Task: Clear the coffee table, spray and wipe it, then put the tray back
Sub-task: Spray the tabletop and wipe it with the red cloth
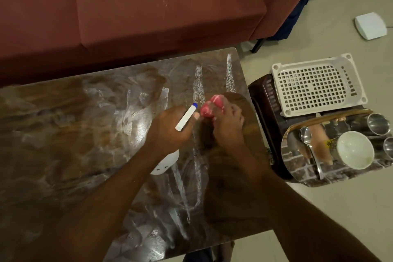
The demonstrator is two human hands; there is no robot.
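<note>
The glossy brown coffee table (74,134) is wet, with white foam streaks across its right half. My left hand (170,127) grips a white spray bottle (187,117) with a blue nozzle tip; the bottle's body shows below my wrist. My right hand (227,121) holds a bunched red-pink cloth (210,106) against the tabletop near the right edge. The shiny steel tray (297,168) sits on a dark stool to the right of the table. It carries a white cup (355,151), a spoon (308,138) and two steel tumblers (378,123).
A maroon sofa (127,6) runs along the table's far side. A white perforated plastic basket (316,85) lies upside down on the dark stool (263,100) behind the tray. A white box (370,25) sits on the tiled floor at far right.
</note>
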